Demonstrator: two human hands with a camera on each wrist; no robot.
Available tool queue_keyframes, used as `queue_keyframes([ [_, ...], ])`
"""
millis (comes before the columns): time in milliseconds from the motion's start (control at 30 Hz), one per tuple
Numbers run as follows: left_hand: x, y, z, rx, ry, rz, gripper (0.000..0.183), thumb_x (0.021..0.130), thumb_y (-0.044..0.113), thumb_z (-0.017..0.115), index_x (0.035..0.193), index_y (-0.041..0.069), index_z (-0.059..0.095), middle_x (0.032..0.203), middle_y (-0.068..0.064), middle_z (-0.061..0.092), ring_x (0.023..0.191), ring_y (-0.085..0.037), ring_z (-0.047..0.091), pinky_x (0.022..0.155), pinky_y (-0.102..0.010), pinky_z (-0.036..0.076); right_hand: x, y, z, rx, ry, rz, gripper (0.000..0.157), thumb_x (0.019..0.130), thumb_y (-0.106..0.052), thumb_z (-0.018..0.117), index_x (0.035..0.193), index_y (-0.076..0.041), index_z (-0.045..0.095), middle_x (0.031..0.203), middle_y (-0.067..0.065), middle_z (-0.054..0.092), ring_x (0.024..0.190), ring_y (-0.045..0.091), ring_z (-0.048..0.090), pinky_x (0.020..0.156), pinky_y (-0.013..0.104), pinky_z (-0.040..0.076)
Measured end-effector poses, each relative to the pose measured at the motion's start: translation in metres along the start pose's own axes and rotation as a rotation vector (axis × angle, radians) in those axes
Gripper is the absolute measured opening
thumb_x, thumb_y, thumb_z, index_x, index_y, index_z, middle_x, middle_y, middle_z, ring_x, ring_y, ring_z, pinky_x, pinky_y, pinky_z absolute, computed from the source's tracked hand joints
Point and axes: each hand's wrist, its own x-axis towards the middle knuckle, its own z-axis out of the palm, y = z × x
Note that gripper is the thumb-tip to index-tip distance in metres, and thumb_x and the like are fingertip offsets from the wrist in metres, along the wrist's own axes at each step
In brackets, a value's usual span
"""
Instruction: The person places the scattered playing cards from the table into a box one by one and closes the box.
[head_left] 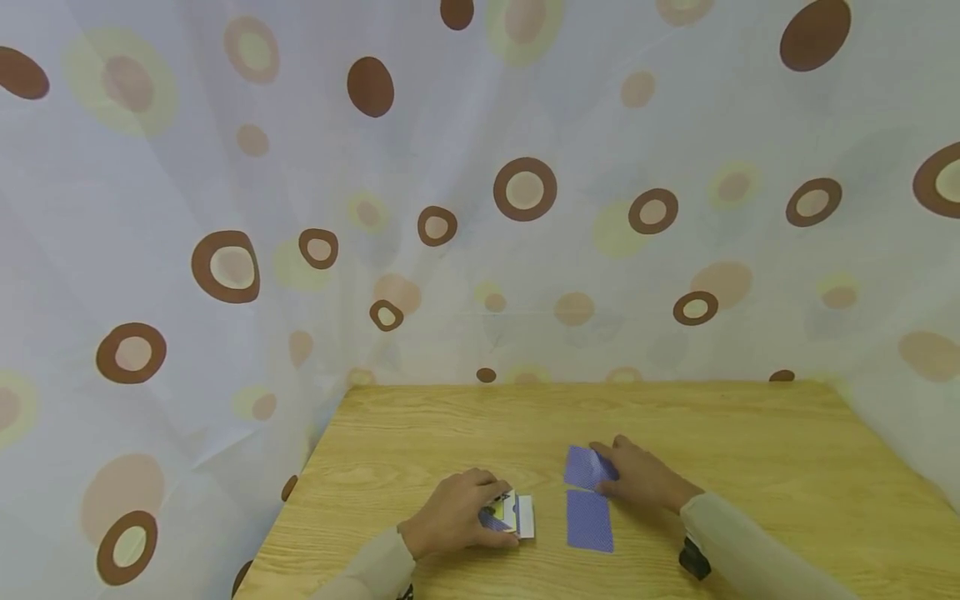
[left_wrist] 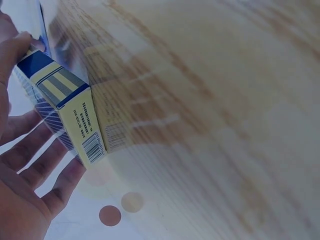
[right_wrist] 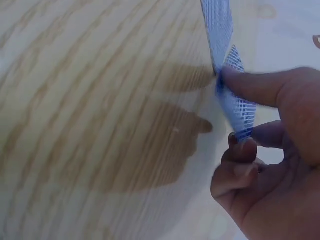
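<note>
My left hand [head_left: 459, 512] holds a playing card box [head_left: 517, 515] on the wooden table, its white end flap sticking out to the right. In the left wrist view the thumb and fingers lie on opposite sides of the box [left_wrist: 65, 95], and a barcode shows on one end. With thumb and fingertips my right hand [head_left: 647, 477] pinches a blue-backed playing card [head_left: 583, 467]. The right wrist view shows that card [right_wrist: 239, 112] bent slightly between them. Nearer the body lies a second blue-backed card [head_left: 589, 521], face down.
The wood-grain table [head_left: 420, 417] ends at a pale curtain [head_left: 450, 350] with brown circles, which hangs behind it and along both sides. A dark wrist device [head_left: 694, 558] sits under the right sleeve.
</note>
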Motion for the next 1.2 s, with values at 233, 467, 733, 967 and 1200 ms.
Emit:
queue_keyframes([
  [233,-0.001,0.001,0.001,-0.013,-0.005,0.004,0.077,0.086,0.073,0.067,0.135,0.014,0.068,0.122,0.000,0.068,0.107,-0.012,0.063,0.086,-0.027,0.055,-0.006,0.005,0.004,0.063,-0.052,0.005,0.094,0.086,-0.043,0.084,0.147,0.015,0.043,0.107,0.012,0.048,0.091,0.021,0.047,0.080,0.040,0.046],
  [467,-0.001,0.001,0.002,-0.019,-0.011,-0.005,0.078,0.085,0.074,0.067,0.136,0.014,0.067,0.123,0.000,0.067,0.109,-0.013,0.063,0.087,-0.029,0.055,-0.003,0.009,-0.001,0.040,0.061,0.065,0.080,0.080,-0.043,0.089,0.139,0.001,0.057,0.130,0.013,0.061,0.117,0.033,0.060,0.098,0.054,0.049],
  [733,-0.001,0.001,0.001,-0.010,-0.013,-0.002,0.078,0.085,0.074,0.067,0.136,0.013,0.067,0.123,0.000,0.067,0.108,-0.012,0.063,0.086,-0.028,0.055,-0.006,0.005,-0.007,-0.053,0.112,0.021,0.081,0.075,-0.050,0.090,0.136,-0.004,0.062,0.110,0.002,0.062,0.095,0.016,0.059,0.085,0.044,0.054],
  [967,0.000,0.000,0.000,-0.007,-0.011,-0.004,0.078,0.086,0.074,0.066,0.136,0.013,0.067,0.124,0.000,0.067,0.110,-0.013,0.064,0.088,-0.031,0.055,-0.011,-0.004,-0.007,-0.044,0.116,0.046,0.077,0.077,-0.048,0.089,0.129,0.003,0.064,0.115,0.007,0.067,0.103,0.026,0.066,0.090,0.047,0.055],
  [1200,0.000,0.001,0.000,0.003,-0.009,0.000,0.079,0.086,0.074,0.066,0.136,0.014,0.067,0.124,0.000,0.067,0.109,-0.013,0.063,0.087,-0.030,0.055,-0.014,-0.013,-0.007,-0.050,0.111,0.050,0.073,0.075,-0.046,0.091,0.126,0.000,0.067,0.108,0.001,0.065,0.096,0.018,0.063,0.086,0.044,0.055],
])
